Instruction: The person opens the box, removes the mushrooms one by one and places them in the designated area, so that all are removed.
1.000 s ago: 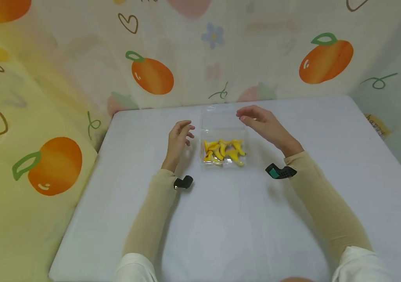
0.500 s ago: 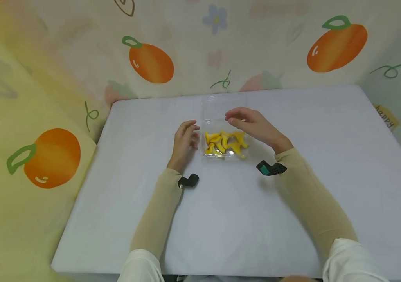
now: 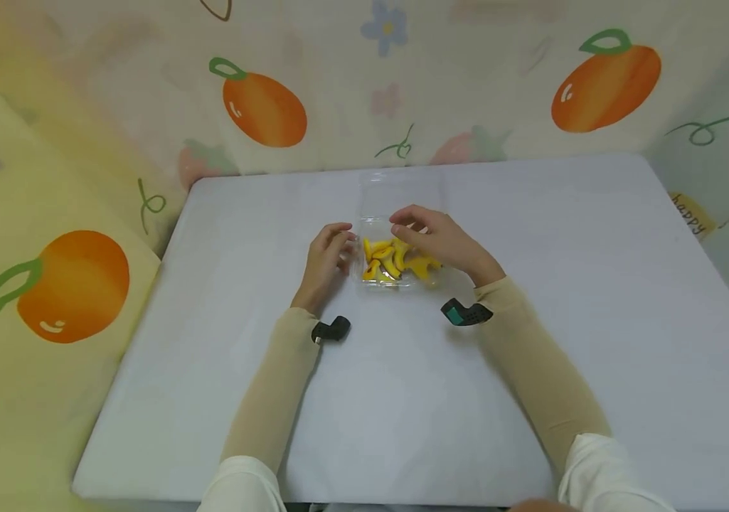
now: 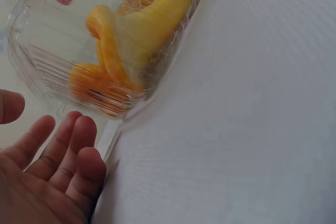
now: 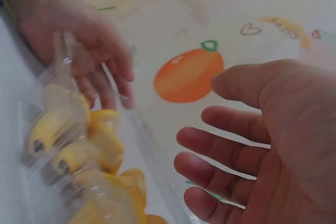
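A person's left hand, grip loosely spread and holding nothing, has drawn up beside the left wall of a clear box; whether a fingertip touches the plastic is hard to tell. Yellow bananas lie inside, the lid laid back beyond them. The right hand, fingers parted and likewise holding nothing, has moved in from the right to hover over the box, leaving it within reach of both. The bench runs out some way left; the backdrop stands close behind the lid; most room lies rightward and toward the person.
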Available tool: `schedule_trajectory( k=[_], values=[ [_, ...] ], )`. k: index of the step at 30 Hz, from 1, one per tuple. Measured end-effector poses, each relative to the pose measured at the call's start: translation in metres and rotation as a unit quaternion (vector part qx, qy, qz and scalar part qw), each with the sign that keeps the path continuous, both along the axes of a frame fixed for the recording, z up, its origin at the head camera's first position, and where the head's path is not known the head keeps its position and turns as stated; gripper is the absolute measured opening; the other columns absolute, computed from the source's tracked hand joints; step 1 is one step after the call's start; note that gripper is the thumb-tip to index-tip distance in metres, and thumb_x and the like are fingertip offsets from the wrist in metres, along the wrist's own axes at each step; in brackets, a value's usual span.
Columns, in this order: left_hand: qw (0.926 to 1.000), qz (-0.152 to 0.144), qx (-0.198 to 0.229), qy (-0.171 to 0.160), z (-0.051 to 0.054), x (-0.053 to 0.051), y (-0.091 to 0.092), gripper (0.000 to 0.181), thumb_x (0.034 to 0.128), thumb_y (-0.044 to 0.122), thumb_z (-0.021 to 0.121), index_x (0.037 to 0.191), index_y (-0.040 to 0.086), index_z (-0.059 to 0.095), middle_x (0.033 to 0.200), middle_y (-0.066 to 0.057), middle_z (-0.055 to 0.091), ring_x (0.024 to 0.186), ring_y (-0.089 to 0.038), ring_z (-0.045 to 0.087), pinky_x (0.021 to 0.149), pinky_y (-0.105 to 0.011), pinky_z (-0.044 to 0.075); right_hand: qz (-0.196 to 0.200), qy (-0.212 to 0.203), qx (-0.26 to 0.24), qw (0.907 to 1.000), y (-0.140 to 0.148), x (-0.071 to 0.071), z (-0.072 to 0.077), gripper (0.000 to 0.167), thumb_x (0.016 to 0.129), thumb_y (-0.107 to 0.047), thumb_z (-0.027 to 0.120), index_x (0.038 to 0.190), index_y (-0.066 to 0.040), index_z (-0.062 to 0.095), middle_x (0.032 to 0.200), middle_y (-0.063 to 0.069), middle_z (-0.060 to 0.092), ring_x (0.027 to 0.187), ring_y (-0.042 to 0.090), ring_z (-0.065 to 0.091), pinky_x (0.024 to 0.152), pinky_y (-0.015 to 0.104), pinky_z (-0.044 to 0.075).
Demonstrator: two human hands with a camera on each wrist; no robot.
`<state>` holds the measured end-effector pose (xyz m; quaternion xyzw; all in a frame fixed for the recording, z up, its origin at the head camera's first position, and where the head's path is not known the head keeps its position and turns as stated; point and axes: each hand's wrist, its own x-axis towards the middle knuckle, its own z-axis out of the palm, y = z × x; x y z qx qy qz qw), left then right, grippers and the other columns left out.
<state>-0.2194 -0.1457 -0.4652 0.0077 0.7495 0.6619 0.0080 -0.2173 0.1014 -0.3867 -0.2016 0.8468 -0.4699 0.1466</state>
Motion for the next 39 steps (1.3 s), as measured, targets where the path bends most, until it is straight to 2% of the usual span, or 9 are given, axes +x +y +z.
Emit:
schedule_trajectory(
  k=[8, 13, 19, 22, 27, 31, 39],
  values=[
    [0.9997, -0.009, -0.021, 0.0, -0.004, 0.007, -0.005, 0.037, 0.1037, 0.027, 0.05, 0.134, 0.006, 0.058, 0.115, -0.012, 0.067, 0.083, -0.014, 0.06, 0.052, -0.021, 0.048, 0.027, 0.013, 0.065, 0.9974, -0.017, 0.008, -0.015, 0.042, 0.101, -0.029, 0.059, 0.137, -0.008, 0.057, 0.13, 0.008, 0.064, 0.106, 0.026, 0.059, 0.089, 0.038, 0.053],
    [0.9999, -0.011, -0.013, 0.0, -0.003, 0.006, -0.003, 0.038, 0.1035, 0.026, 0.05, 0.134, 0.005, 0.057, 0.112, -0.009, 0.067, 0.082, -0.012, 0.061, 0.052, -0.021, 0.048, 0.038, 0.023, 0.111, 0.9928, -0.02, 0.006, -0.02, 0.042, 0.099, -0.028, 0.062, 0.136, -0.01, 0.058, 0.133, 0.008, 0.064, 0.108, 0.024, 0.061, 0.093, 0.039, 0.054],
    [0.9999, -0.012, -0.006, 0.0, -0.001, 0.004, 0.0, 0.038, 0.1036, 0.025, 0.051, 0.134, 0.003, 0.056, 0.111, -0.011, 0.067, 0.081, -0.013, 0.062, 0.052, -0.021, 0.048, 0.05, 0.05, 0.132, 0.9888, -0.02, 0.002, -0.024, 0.041, 0.097, -0.026, 0.065, 0.133, -0.007, 0.061, 0.132, 0.01, 0.066, 0.115, 0.026, 0.061, 0.1, 0.043, 0.052],
    [0.9999, -0.013, -0.008, 0.002, -0.001, 0.002, 0.0, 0.038, 0.1037, 0.025, 0.05, 0.134, 0.003, 0.056, 0.11, -0.01, 0.067, 0.082, -0.012, 0.062, 0.053, -0.021, 0.049, 0.056, 0.077, 0.156, 0.9832, -0.022, 0.001, -0.025, 0.04, 0.096, -0.027, 0.065, 0.131, -0.006, 0.063, 0.131, 0.011, 0.065, 0.116, 0.027, 0.058, 0.1, 0.042, 0.051],
    [0.9998, -0.016, -0.005, 0.008, 0.001, -0.001, 0.0, 0.038, 0.1033, 0.025, 0.051, 0.135, 0.003, 0.056, 0.111, -0.013, 0.067, 0.083, -0.013, 0.063, 0.053, -0.022, 0.048, 0.052, 0.112, 0.206, 0.9707, -0.026, 0.004, -0.022, 0.037, 0.096, -0.028, 0.065, 0.128, -0.009, 0.067, 0.124, 0.01, 0.062, 0.111, 0.027, 0.055, 0.089, 0.041, 0.053],
    [0.9998, -0.015, -0.012, 0.005, 0.0, -0.001, 0.0, 0.038, 0.1031, 0.025, 0.051, 0.135, 0.004, 0.057, 0.112, -0.014, 0.068, 0.084, -0.013, 0.063, 0.054, -0.022, 0.049, 0.044, 0.116, 0.221, 0.9674, -0.028, 0.007, -0.021, 0.033, 0.095, -0.026, 0.065, 0.124, -0.011, 0.07, 0.122, 0.008, 0.061, 0.111, 0.026, 0.055, 0.087, 0.04, 0.054],
    [0.9998, -0.014, -0.01, 0.001, 0.001, 0.0, 0.002, 0.037, 0.1038, 0.023, 0.051, 0.135, 0.004, 0.057, 0.112, -0.015, 0.068, 0.083, -0.013, 0.063, 0.055, -0.022, 0.049, 0.033, 0.117, 0.221, 0.9676, -0.027, 0.008, -0.021, 0.026, 0.095, -0.018, 0.063, 0.119, -0.013, 0.07, 0.118, 0.006, 0.06, 0.108, 0.024, 0.054, 0.086, 0.039, 0.053]
  ],
)
